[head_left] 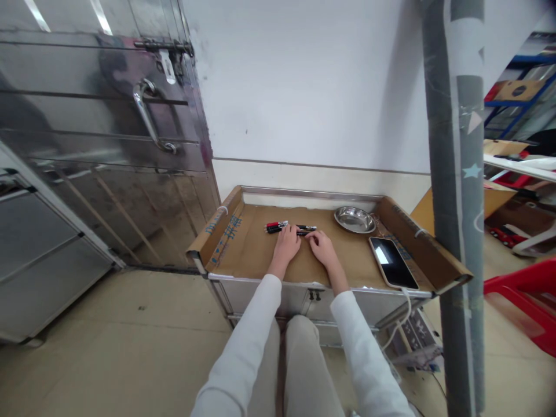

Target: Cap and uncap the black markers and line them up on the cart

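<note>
Several pens lie together on the cardboard surface, among them a red pen and a black pen behind my hands. My left hand rests over the middle of the group, its fingers bent down around another black pen that spans the gap between my hands. At that pen's right end, the thumb and fingers of my right hand are pinched together. My fingers partly hide the pens beneath them.
A round metal dish and a phone with a white cable are to the right. Raised cardboard sides edge the cardboard-covered table. A grey wrapped post stands at the right, and a metal door at the left.
</note>
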### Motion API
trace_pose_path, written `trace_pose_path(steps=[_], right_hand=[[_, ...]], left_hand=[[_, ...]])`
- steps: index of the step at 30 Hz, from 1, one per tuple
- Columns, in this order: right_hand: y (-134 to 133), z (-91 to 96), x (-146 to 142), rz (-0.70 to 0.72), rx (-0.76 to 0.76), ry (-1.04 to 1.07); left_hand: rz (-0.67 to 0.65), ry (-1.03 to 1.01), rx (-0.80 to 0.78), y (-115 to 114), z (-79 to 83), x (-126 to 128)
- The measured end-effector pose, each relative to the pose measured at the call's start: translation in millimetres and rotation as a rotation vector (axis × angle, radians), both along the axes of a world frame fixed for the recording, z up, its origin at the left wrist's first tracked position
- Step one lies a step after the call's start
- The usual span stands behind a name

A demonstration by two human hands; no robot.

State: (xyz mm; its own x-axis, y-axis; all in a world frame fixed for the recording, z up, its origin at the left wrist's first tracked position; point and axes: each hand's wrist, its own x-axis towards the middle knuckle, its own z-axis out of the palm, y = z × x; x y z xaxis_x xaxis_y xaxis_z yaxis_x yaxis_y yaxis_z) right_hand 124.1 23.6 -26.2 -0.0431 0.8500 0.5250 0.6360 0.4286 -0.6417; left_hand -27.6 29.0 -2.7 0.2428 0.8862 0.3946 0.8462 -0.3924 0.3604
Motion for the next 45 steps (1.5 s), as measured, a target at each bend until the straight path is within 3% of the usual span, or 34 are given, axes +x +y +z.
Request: trace_pose_path(steps=[16,45], right_hand=[[0.9,-2.0,1.2,0.012,-0.015,-0.010],[0.4,-0.6,2.3,0.010,-0.038,-0.028]], left_hand=[[-0.042,-0.081,-0.096,-3.1,9.1,-1.3],[-0.039,-0.085,-0.103,-0.9,8.9,0.4]])
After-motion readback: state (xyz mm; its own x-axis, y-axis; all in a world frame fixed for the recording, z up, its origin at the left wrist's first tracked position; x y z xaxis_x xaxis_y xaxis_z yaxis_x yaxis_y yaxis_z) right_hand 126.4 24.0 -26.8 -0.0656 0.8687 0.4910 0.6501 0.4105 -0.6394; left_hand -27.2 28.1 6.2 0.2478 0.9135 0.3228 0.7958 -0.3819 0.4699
